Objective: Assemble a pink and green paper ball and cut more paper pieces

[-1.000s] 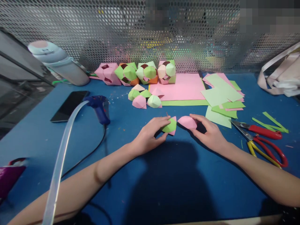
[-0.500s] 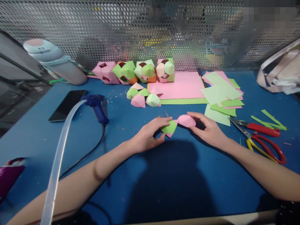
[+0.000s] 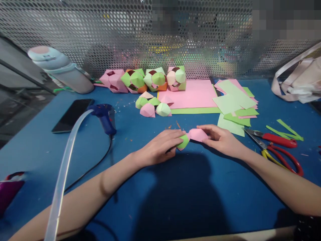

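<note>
Head-worn camera, facing forward and down, near the blue table [image 3: 140,122], perforated screen [image 3: 135,36] beyond

No legible lettering, brand, number or sign anywhere

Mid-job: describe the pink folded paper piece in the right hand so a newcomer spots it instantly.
On the flat blue table, find the bare right hand, right of centre. That hand holds a faceted pink folded paper piece by its right end. Its visible face is plain pink, setting it apart from the neighbouring green folded paper piece in the left hand.
</note>
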### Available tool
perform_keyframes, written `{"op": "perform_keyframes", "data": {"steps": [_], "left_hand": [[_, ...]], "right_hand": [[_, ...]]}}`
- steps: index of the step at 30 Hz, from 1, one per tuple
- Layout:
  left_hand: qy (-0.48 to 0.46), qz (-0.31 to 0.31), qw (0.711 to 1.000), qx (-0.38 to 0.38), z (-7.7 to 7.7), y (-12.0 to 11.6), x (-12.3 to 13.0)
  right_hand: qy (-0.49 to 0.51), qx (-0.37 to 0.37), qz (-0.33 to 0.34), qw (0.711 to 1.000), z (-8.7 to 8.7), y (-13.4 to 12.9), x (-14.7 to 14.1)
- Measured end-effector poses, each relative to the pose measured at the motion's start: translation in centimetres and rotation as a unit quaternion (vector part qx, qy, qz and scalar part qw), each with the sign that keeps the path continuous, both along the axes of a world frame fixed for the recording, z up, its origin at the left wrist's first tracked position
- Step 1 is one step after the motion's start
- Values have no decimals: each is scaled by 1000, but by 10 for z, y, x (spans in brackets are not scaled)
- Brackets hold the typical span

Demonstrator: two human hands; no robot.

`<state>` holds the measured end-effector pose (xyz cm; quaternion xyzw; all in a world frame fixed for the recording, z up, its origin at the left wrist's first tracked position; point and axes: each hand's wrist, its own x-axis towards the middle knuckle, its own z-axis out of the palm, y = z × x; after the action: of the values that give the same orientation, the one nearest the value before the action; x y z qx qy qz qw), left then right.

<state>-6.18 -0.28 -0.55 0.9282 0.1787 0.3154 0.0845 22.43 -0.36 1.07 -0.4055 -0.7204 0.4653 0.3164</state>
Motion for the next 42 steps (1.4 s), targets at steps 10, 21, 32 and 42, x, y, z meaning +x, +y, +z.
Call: {"op": "perform_keyframes", "data": {"steps": [10, 21, 32, 42], "left_hand": [[23, -41, 998, -50, -6, 1, -5], [16, 132, 958, -254, 15, -16, 13], [-1, 244, 955, -167, 0, -30, 27], [-10, 174, 975, -135, 1, -24, 22]], "right_hand": [[-30, -12, 10, 999, 5, -2, -1], [-70, 125, -53, 988, -10, -6, -11], [-102, 230, 3, 968, -15, -12, -10], [-117, 311, 29, 943, -10, -11, -7]]}}
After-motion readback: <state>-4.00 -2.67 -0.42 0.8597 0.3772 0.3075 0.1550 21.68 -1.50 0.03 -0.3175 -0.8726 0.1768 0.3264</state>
